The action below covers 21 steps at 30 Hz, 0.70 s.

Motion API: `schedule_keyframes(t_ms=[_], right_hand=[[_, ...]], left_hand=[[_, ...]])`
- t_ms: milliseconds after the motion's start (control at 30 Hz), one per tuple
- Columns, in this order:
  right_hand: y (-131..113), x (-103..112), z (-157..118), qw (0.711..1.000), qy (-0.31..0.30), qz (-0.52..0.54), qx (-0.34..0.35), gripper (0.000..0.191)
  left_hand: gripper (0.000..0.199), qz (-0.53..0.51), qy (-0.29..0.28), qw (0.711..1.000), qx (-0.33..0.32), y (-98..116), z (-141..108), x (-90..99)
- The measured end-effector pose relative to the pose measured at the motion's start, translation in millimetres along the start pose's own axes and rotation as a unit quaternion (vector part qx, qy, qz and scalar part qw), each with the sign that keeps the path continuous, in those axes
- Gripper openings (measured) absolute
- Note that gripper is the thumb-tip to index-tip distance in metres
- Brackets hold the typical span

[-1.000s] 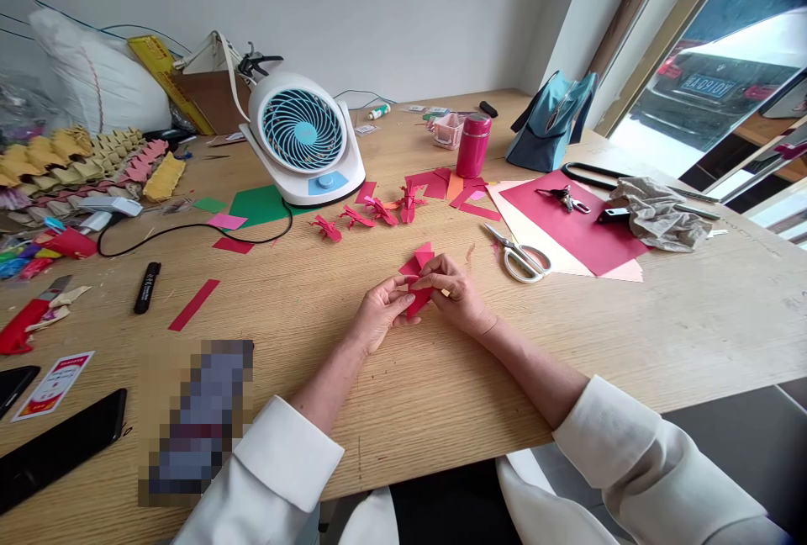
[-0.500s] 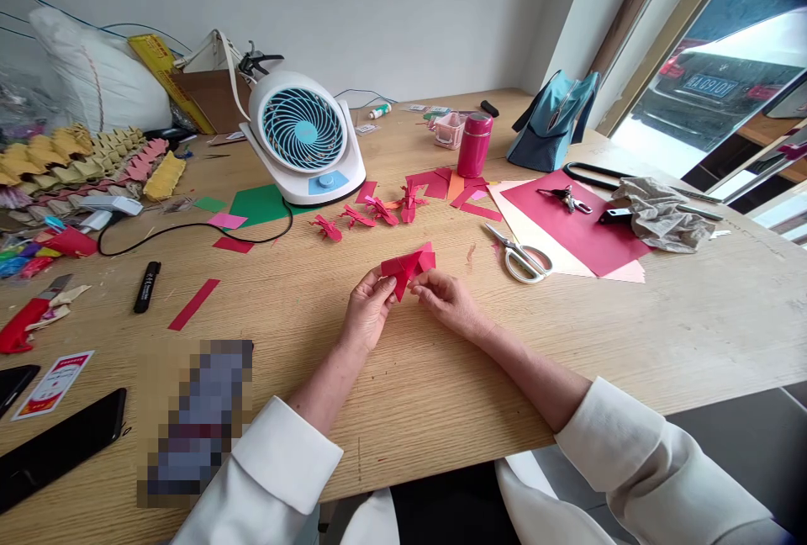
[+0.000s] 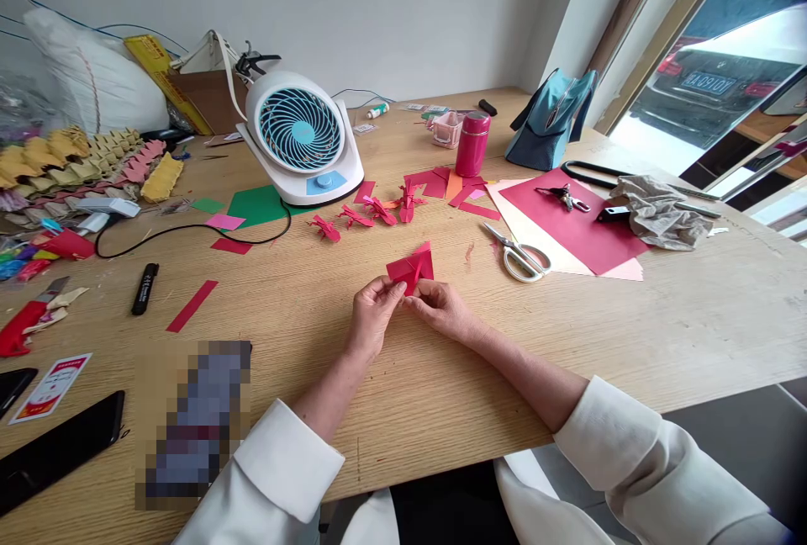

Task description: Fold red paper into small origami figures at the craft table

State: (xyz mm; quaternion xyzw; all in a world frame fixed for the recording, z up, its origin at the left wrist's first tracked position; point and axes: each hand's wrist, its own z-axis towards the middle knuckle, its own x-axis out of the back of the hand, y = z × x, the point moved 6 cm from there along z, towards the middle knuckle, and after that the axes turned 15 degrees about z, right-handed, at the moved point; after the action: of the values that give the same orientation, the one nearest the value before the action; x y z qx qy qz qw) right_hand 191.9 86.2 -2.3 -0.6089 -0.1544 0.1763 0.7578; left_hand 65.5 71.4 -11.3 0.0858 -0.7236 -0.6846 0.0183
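A piece of folded red paper (image 3: 413,266) is held up over the table between my two hands. My left hand (image 3: 373,309) pinches its lower left part between thumb and fingers. My right hand (image 3: 441,307) is closed at its lower right edge, thumb and fingertips pressed together near my left thumb. Just beyond lie several small folded red paper figures (image 3: 382,211) in a row. White-handled scissors (image 3: 522,257) rest to the right of my hands, and a red paper strip (image 3: 192,305) lies to the left.
Behind the figures stand a white fan (image 3: 301,137) and a pink flask (image 3: 472,145). Red sheets (image 3: 580,230) with keys (image 3: 563,196) lie at the right, near a blue bag (image 3: 551,124). Left are a black marker (image 3: 145,289) and a phone (image 3: 63,452).
My left hand has shifted slightly right and my fingertips have come closer together. The folded paper has turned, and its downward-pointing tip is now hidden behind my fingers.
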Motion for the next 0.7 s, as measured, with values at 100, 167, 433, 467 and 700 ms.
schedule_keyframes(t_ms=[100, 167, 433, 467, 700], right_hand=[[-1, 0, 0, 1.0, -0.007, 0.005, 0.002, 0.031], [1, 0, 0, 1.0, -0.022, 0.011, -0.009, 0.024], [9, 0, 2, 0.999, -0.031, 0.034, -0.026, 0.023], [10, 0, 2, 0.999, -0.031, 0.034, -0.026, 0.023], [11, 0, 3, 0.998, -0.028, 0.046, -0.017, 0.027]], left_hand=[[0.028, 0.022, 0.005, 1.0, 0.01, -3, 1, 2.4], [0.03, 0.01, 0.004, 1.0, 0.025, -4, 2, 3.8], [0.039, -0.087, 0.001, 0.993, 0.083, -7, 3, 4.5], [0.038, -0.089, -0.001, 0.992, 0.084, -7, 3, 3.9], [0.036, -0.085, -0.014, 0.993, 0.081, -7, 1, 0.6]])
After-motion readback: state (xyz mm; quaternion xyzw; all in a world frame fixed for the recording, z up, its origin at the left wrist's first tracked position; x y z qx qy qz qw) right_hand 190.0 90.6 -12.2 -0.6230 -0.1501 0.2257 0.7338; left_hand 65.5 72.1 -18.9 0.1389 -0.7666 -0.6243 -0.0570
